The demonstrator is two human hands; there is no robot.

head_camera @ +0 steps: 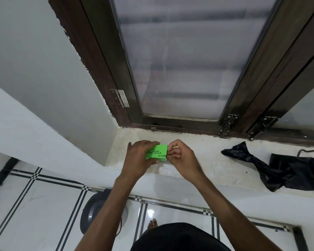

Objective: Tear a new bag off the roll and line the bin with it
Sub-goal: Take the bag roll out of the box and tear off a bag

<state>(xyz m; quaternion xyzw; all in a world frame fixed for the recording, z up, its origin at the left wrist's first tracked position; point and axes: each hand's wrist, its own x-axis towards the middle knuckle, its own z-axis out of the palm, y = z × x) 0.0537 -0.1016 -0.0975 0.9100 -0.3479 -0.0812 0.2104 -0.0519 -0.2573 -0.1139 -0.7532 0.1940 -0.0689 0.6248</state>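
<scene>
— Hands first: what are they doing in the head view?

— Both meet over the near edge of the stone windowsill [198, 160]. The left hand [138, 158] wraps its fingers round a small green box [157, 152] with black print, holding it just above the sill. The right hand [179, 156] has its fingers curled in at the box's right end — pinching at the flap there, though what exactly sits between the fingertips is hidden.

— And the bag?

— A crumpled black bag [283, 171] lies on the sill to the right, well apart from the hands. I cannot see a roll; the box may hide it.

— The bin?

— Down on the tiled floor [43, 205], near and left — a dark round bin [92, 211] partly behind the left forearm. Far side, a frosted window in a brown frame [101, 60].
</scene>
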